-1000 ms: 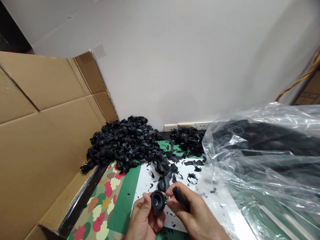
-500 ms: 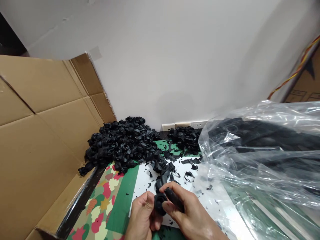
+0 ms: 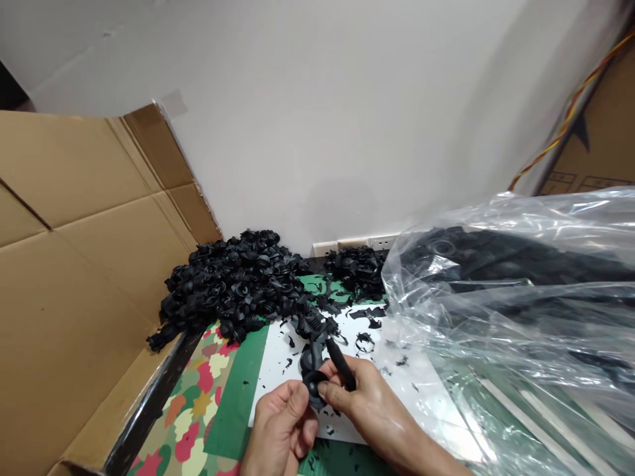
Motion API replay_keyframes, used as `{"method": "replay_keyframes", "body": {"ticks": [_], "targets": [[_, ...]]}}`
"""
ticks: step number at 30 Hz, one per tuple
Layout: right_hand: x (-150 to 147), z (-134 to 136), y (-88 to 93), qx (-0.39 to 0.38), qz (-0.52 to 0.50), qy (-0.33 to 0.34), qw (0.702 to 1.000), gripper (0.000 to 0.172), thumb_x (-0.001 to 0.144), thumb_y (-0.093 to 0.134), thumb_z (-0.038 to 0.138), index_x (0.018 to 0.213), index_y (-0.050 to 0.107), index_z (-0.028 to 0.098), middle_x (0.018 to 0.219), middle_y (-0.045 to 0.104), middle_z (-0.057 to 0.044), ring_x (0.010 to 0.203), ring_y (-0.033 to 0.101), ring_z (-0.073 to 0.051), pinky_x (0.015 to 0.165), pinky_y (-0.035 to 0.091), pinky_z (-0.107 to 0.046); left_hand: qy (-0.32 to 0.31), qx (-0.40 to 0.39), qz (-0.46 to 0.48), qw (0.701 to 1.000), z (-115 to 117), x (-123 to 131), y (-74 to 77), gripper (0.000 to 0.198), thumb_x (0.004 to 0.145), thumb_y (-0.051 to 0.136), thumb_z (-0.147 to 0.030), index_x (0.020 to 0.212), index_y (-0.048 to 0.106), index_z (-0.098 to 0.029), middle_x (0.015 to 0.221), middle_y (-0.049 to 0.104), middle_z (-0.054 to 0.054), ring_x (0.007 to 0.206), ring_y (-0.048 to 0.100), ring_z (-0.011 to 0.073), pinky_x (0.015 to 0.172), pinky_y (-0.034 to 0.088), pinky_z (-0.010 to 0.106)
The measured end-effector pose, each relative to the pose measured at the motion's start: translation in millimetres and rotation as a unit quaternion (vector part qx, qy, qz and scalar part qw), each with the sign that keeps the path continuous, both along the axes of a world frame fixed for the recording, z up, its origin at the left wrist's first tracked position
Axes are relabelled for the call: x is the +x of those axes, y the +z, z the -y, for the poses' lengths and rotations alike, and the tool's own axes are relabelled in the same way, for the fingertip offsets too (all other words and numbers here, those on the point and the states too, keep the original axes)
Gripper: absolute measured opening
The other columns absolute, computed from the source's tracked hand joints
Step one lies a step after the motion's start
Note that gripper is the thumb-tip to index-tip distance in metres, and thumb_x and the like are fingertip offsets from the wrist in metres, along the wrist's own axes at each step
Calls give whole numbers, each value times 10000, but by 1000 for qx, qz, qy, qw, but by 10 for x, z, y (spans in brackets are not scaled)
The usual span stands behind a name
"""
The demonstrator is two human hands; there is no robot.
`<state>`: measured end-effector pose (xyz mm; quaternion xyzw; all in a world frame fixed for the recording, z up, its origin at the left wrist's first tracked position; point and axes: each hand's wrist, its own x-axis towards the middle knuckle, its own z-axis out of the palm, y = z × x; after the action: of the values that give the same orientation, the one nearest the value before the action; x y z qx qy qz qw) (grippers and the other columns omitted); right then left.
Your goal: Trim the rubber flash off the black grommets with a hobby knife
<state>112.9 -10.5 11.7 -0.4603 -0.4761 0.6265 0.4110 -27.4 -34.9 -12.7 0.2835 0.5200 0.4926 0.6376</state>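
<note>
At the bottom centre, my left hand (image 3: pixel 282 426) pinches a small black rubber part (image 3: pixel 313 389) between thumb and fingers. My right hand (image 3: pixel 370 410) presses on the same part with its thumb and grips a slim black tool (image 3: pixel 340 363) that points up and away from me. Both hands hover over a white sheet (image 3: pixel 278 357) strewn with black trimmings. Behind it lies a big heap of black ribbed rubber parts (image 3: pixel 233 284), with a smaller heap (image 3: pixel 357 264) to its right.
A large open cardboard box (image 3: pixel 74 264) stands at the left. A clear plastic bag (image 3: pixel 510 297) holding more black parts fills the right. A colourful patterned mat (image 3: pixel 198 403) and green mat (image 3: pixel 238 390) cover the table. A white wall with outlets (image 3: pixel 347 243) is behind.
The view has shifted, so everything sits further left. My hands have turned the black part, hiding its open ring face, and the tool now points more upright.
</note>
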Motion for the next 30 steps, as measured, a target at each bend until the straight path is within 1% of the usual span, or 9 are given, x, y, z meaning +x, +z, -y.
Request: {"method": "replay_keyframes", "body": {"ticks": [4, 7, 10, 13, 16, 20, 23, 26, 30], "targets": [[10, -20, -73, -21, 14, 5, 1000, 72, 643, 568, 204, 644, 499, 186, 510, 405, 80, 499, 389, -106, 506, 314, -232, 13, 10, -7, 1000, 1, 33, 17, 416, 575, 791, -476, 556, 572, -123, 392, 479, -43, 344, 315, 15, 360, 162, 140], [20, -4, -59, -9, 15, 13, 1000, 88, 645, 575, 228, 672, 515, 170, 559, 441, 62, 535, 405, -111, 520, 321, -233, 13, 31, -53, 998, 12, 35, 35, 437, 594, 767, -504, 543, 562, -121, 398, 474, -41, 359, 286, 15, 377, 142, 148], [19, 17, -9, 19, 15, 25, 999, 76, 631, 570, 218, 650, 515, 168, 576, 455, 55, 561, 416, -115, 537, 332, -231, 23, 53, -113, 992, 28, 30, 56, 456, 590, 745, -546, 556, 580, -122, 399, 442, -53, 377, 261, 26, 392, 125, 160], [10, 23, 21, 43, 13, 34, 998, 69, 629, 559, 189, 611, 492, 182, 547, 441, 64, 539, 397, -106, 512, 321, -219, 27, 84, -177, 980, 38, 18, 79, 464, 588, 724, -576, 566, 623, -125, 409, 407, -58, 407, 277, 55, 402, 166, 175], [-4, 13, 20, 50, 11, 37, 998, 98, 620, 541, 158, 566, 465, 188, 516, 420, 70, 516, 362, -95, 485, 298, -212, 8, 119, -220, 968, 39, -5, 85, 449, 614, 704, -575, 594, 672, -127, 437, 413, -48, 434, 302, 78, 420, 222, 193], [-19, 3, 12, 21, 21, 29, 999, 79, 595, 540, 149, 553, 481, 181, 504, 415, 71, 507, 354, -93, 478, 279, -219, -3, 114, -212, 971, 38, -13, 57, 440, 633, 692, -568, 576, 659, -133, 435, 417, -47, 433, 303, 82, 425, 233, 198], [-12, 4, 14, -1, 36, 21, 999, 60, 569, 547, 146, 536, 506, 175, 483, 427, 68, 495, 368, -97, 472, 272, -226, 27, 96, -180, 979, 43, 30, 41, 434, 605, 720, -553, 538, 614, -137, 418, 416, -49, 420, 297, 75, 412, 210, 193], [7, -1, -1, -11, 30, 22, 999, 38, 567, 540, 141, 544, 551, 169, 469, 436, 70, 457, 348, -86, 444, 246, -223, 49, 94, -166, 980, 44, 87, 51, 434, 578, 739, -546, 537, 607, -134, 405, 407, -55, 412, 291, 71, 408, 191, 190], [33, -23, -73, -49, 17, 40, 998, 65, 605, 577, 199, 636, 616, 156, 465, 480, 64, 393, 303, -69, 397, 208, -222, 53, 79, -159, 983, 30, 111, 76, 462, 556, 743, -566, 516, 585, -134, 390, 420, -55, 396, 275, 62, 412, 166, 190]]}}
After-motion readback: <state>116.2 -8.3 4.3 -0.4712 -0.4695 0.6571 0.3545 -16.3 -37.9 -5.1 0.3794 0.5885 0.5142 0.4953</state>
